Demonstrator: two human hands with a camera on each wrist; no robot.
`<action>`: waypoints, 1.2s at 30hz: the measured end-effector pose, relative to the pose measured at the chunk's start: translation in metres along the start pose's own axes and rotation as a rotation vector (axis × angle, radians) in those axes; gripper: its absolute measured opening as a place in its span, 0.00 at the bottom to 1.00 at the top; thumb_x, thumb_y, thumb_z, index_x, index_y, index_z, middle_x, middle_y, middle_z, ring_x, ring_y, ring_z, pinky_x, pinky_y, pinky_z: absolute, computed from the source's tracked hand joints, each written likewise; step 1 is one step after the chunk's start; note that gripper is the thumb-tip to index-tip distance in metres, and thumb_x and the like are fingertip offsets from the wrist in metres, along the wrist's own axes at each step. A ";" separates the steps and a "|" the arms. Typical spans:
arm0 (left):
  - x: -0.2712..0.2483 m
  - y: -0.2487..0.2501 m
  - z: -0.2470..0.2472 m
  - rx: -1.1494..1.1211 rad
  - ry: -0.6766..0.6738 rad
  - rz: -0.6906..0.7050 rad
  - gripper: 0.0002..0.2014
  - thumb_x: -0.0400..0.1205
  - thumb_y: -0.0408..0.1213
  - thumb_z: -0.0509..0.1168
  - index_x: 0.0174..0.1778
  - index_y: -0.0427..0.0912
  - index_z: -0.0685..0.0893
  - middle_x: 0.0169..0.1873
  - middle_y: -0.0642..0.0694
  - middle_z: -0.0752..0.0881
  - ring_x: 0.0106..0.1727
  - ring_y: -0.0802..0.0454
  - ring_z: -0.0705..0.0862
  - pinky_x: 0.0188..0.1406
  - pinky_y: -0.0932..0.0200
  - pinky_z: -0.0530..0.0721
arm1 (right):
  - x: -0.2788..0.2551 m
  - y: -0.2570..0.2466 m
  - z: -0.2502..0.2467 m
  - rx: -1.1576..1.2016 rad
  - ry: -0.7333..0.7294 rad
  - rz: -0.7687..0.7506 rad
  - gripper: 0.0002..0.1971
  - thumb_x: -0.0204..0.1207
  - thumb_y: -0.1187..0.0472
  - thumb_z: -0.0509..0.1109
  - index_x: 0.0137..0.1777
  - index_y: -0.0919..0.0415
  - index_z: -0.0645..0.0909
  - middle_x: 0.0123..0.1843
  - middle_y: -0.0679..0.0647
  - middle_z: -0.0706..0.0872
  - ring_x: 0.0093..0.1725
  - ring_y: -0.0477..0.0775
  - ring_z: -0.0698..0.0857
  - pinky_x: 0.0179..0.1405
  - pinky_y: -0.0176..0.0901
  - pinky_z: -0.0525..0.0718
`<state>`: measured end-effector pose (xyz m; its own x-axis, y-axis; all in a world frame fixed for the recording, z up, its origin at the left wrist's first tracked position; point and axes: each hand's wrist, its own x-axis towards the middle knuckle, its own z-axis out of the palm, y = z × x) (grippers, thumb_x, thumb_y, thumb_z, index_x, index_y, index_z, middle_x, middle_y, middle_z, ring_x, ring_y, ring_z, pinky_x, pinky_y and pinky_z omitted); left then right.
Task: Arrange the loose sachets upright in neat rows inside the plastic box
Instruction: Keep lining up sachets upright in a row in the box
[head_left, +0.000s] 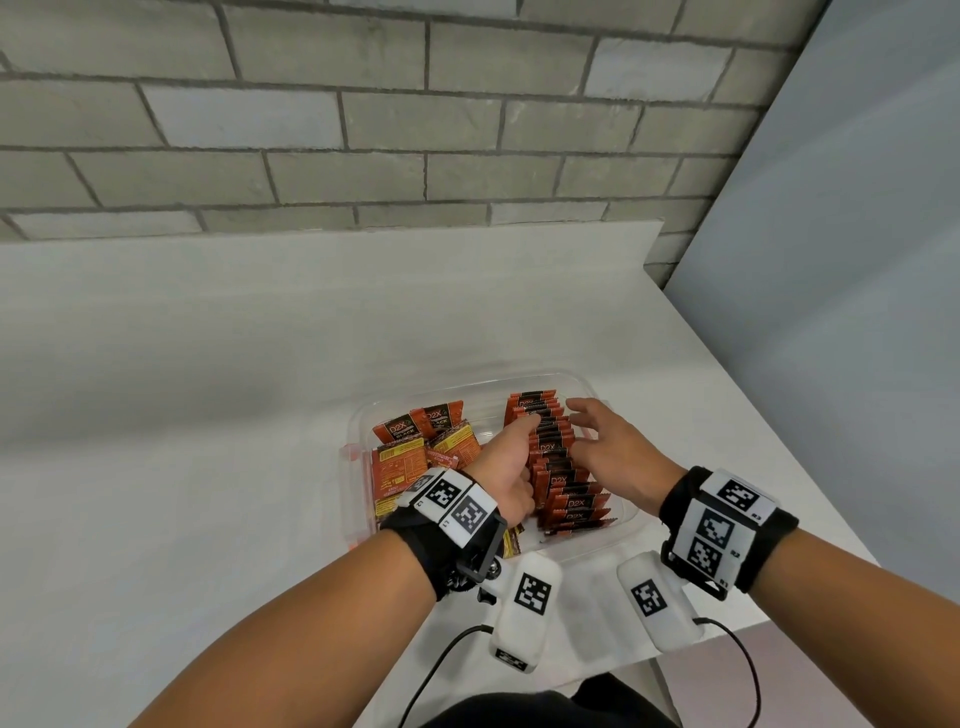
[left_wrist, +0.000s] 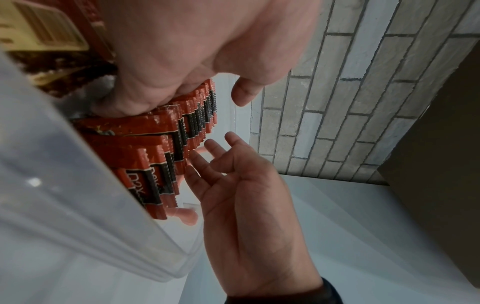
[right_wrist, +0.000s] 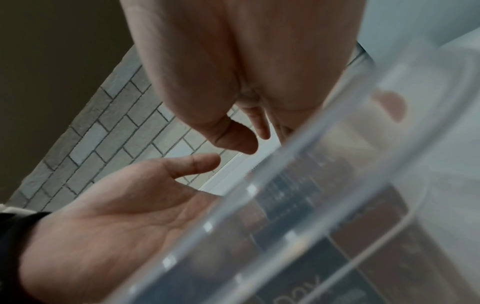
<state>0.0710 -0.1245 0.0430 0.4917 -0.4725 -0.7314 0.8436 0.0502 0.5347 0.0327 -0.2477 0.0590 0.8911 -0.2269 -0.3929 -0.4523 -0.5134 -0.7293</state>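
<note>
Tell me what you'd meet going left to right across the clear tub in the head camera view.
Left wall of the clear tub → loose packets → left hand → row of upright packets → right hand.

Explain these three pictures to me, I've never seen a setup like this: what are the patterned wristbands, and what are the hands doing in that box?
No machine here: a person works with bare hands. The big picture comes from a camera on their head, looking down. The other two come from cameras worn at each wrist, looking along the palm, hence the close, tilted views. The black-and-white patterned bands are markers on the wrist straps. On the white table sits a clear plastic box of orange-and-black sachets: a loose pile on the left, a neat upright row on the right. The left hand and right hand touch that row from either side; neither has a grip on any sachet.
</note>
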 end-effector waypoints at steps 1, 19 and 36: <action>0.000 0.000 0.000 -0.001 -0.001 0.006 0.21 0.85 0.51 0.59 0.65 0.37 0.78 0.49 0.38 0.86 0.45 0.45 0.87 0.30 0.56 0.83 | 0.000 0.000 0.000 -0.003 -0.004 -0.003 0.29 0.81 0.68 0.60 0.80 0.53 0.60 0.78 0.53 0.69 0.64 0.48 0.74 0.65 0.46 0.78; 0.005 -0.002 -0.006 0.019 -0.061 -0.096 0.19 0.85 0.50 0.59 0.57 0.36 0.79 0.65 0.33 0.81 0.66 0.37 0.80 0.63 0.41 0.76 | -0.021 0.008 -0.008 -0.819 -0.135 -0.221 0.11 0.78 0.62 0.65 0.58 0.58 0.81 0.53 0.55 0.86 0.51 0.56 0.85 0.52 0.49 0.83; -0.040 0.031 -0.027 0.133 -0.091 0.109 0.20 0.85 0.48 0.59 0.62 0.33 0.77 0.60 0.30 0.81 0.62 0.39 0.81 0.68 0.46 0.77 | -0.020 -0.007 -0.006 -0.533 -0.089 -0.342 0.10 0.79 0.63 0.67 0.58 0.59 0.84 0.50 0.49 0.87 0.47 0.43 0.84 0.46 0.24 0.78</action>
<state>0.0830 -0.0802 0.0777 0.5521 -0.5485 -0.6279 0.7475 -0.0080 0.6642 0.0188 -0.2444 0.0754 0.9651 0.0801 -0.2493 -0.0428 -0.8910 -0.4519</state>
